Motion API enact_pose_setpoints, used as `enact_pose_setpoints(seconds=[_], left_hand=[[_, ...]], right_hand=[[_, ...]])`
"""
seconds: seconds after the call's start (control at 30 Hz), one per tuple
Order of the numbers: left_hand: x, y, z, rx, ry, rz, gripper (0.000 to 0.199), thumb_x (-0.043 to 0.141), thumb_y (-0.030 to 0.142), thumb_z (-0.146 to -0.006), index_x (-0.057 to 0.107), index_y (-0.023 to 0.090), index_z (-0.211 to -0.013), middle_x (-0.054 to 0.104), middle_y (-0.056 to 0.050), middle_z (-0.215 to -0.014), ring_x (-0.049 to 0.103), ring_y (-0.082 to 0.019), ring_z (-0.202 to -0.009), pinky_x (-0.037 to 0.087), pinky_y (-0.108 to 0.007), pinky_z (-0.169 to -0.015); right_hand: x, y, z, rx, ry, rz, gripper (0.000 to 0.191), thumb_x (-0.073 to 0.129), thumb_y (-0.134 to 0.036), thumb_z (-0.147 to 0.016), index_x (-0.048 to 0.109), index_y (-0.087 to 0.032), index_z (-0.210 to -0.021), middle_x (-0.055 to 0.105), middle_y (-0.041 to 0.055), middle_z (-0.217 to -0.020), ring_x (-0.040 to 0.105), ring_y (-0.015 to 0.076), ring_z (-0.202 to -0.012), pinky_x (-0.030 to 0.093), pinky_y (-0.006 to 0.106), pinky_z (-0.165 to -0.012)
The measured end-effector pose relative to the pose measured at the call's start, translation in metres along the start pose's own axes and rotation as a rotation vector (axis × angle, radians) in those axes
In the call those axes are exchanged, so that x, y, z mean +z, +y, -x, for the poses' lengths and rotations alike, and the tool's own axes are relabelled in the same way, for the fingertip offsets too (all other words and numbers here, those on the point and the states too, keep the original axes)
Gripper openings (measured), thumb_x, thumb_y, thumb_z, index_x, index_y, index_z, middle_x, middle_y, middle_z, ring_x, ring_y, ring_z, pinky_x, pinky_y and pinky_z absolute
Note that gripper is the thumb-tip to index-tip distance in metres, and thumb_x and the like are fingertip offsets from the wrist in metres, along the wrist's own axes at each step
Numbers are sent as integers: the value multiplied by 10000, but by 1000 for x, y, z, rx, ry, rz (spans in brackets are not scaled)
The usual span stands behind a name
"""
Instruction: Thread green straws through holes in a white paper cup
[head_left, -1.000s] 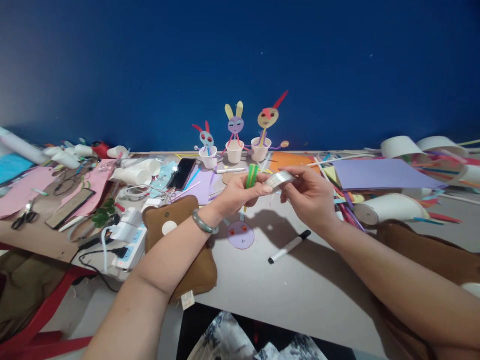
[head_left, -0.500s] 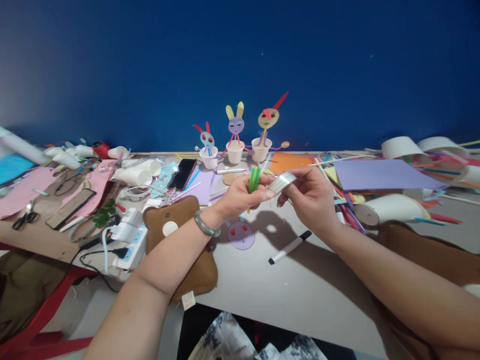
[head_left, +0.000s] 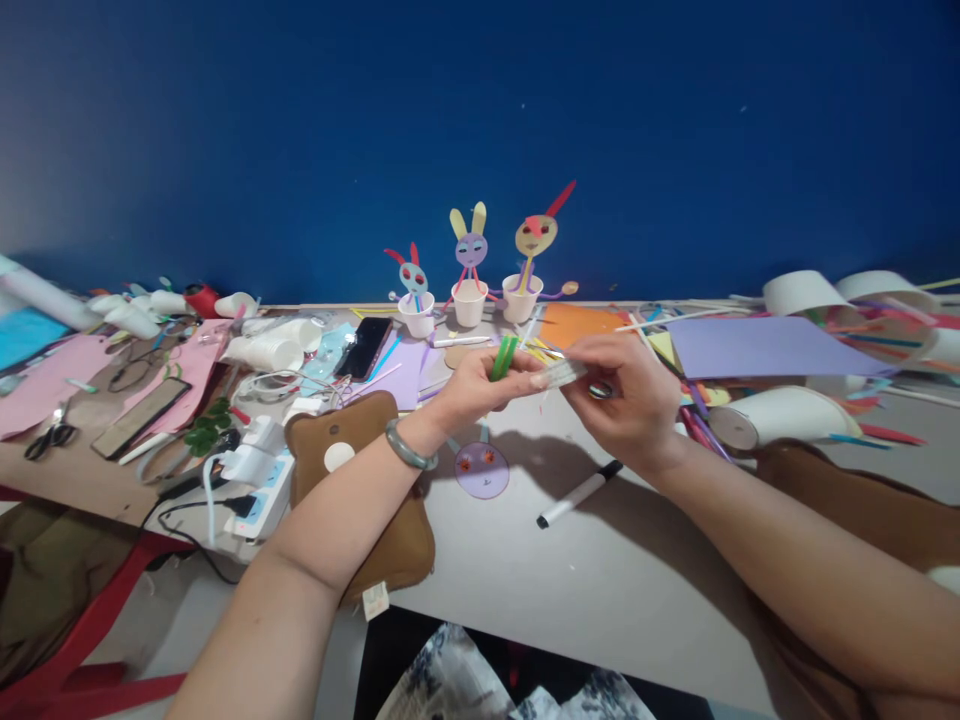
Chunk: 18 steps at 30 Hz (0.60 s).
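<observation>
My left hand [head_left: 487,385] pinches one end of a small, pale, shiny strip [head_left: 562,373] above the table. A green tape roll [head_left: 505,357] hangs around its fingers. My right hand [head_left: 626,395] is closed at the strip's other end, around a thin metal tool [head_left: 600,390] mostly hidden by the fingers. Under the hands lies a purple paper face [head_left: 482,471] with orange eyes. A white marker with black ends [head_left: 577,496] rests to its right.
Three paper figures stand in white cups [head_left: 470,304] by the blue wall. A brown pouch [head_left: 401,540], phone [head_left: 364,348] and power strip [head_left: 262,500] lie left. Purple paper [head_left: 765,348] and a large white cup [head_left: 787,420] are right.
My right hand has turned over and its fingers have curled around the metal tool. The strip has tilted flatter, and my left hand has shifted slightly left.
</observation>
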<state>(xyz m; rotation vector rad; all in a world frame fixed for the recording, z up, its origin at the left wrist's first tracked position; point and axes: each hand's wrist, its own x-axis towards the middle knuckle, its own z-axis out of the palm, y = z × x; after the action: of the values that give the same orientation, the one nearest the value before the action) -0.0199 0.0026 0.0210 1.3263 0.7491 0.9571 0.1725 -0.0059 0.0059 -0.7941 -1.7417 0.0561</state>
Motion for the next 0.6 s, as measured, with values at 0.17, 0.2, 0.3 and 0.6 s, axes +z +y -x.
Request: enact_pose_setpoints(seconds=[0.17, 0.2, 0.3, 0.6], left_hand=[[7, 6, 1, 17, 52, -63, 508, 890, 566, -587, 659, 147, -758, 421, 89, -502, 315, -30, -474, 213, -232, -479], [8, 6, 1, 24, 53, -75, 501, 892, 562, -585, 652, 152, -742, 377, 103, -478, 290, -28, -467, 201, -232, -480], [8, 4, 1, 32, 57, -100, 455, 890, 521, -604, 652, 160, -747, 301, 125, -456, 235, -23, -455, 173, -231, -480], [4, 2, -2, 22, 67, -48, 278, 821, 349, -652, 673, 138, -754, 486, 71, -527, 377, -34, -472, 258, -222, -480]], right_hand=[[-2, 9, 2, -280, -58, 207, 327, 690, -170, -872, 601, -268, -1171, 764, 68, -942, 661, 180, -597, 578, 336, -584], [-2, 11, 3, -320, -78, 228, 358, 681, -159, -870, 586, -267, -1197, 770, 79, -969, 684, 191, -628, 584, 336, -599], [-2, 16, 6, -346, -141, 261, 370, 660, -164, -874, 569, -277, -1215, 775, 94, -982, 721, 219, -697, 592, 343, -630], [2, -1, 2, -231, -43, 153, 414, 670, -96, -842, 579, -250, -1215, 699, 11, -853, 527, 115, -453, 509, 309, -503]])
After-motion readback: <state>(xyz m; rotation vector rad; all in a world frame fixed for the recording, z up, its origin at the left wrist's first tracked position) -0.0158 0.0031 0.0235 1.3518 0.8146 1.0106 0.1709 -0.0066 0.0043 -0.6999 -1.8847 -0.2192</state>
